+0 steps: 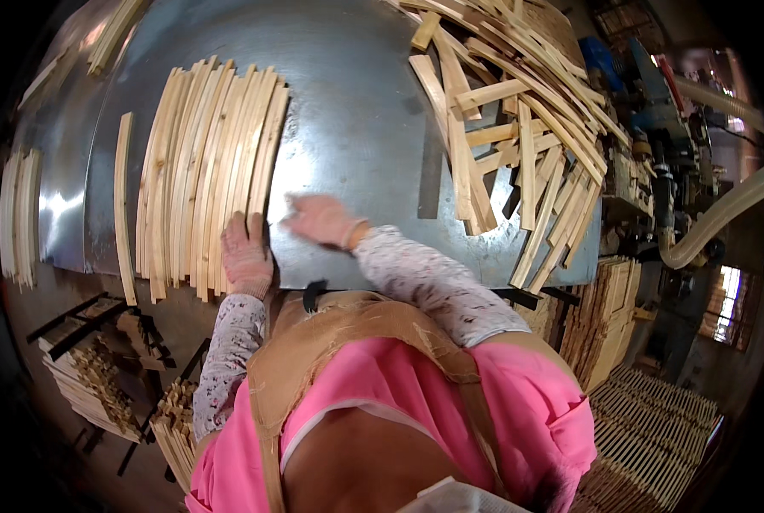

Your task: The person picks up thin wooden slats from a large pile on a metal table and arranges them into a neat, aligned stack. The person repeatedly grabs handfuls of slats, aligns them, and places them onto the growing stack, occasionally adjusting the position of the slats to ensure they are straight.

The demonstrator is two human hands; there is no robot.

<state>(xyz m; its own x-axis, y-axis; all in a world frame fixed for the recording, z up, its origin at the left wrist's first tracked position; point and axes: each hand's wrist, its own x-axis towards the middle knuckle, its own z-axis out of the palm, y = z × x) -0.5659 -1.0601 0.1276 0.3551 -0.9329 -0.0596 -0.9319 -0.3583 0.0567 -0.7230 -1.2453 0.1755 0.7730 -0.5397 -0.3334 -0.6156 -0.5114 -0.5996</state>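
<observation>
- Two gloved hands work at the near edge of a grey metal table (356,111), beside a neat row of thin wooden slats (207,171) laid side by side on the table's left half.
- Row of slats: pale, slightly curved in this view, running away from the person; near ends overhang or reach the table's front edge.
- Left hand (247,255): in a pink knitted glove, lying flat on the near ends of the rightmost slats in the row, fingers together and extended, pressing rather than closed around anything.
- Right hand (322,221): also gloved, blurred, just right of the row and above the bare metal; fingers appear spread and hold nothing, though the blur keeps this uncertain.
- Single slat (124,205): lies alone just left of the row, parallel to it.
- Loose heap of slats (510,128): crossed at many angles, well apart on the table's right half.
- Further slats (19,214): a small bunch at the far left edge of the table.
- Stacked wood pieces (91,376): below the table on the left; flat stacked boards (604,316) stand at lower right.
- Pale hose (724,214): curves past machinery at the right.
</observation>
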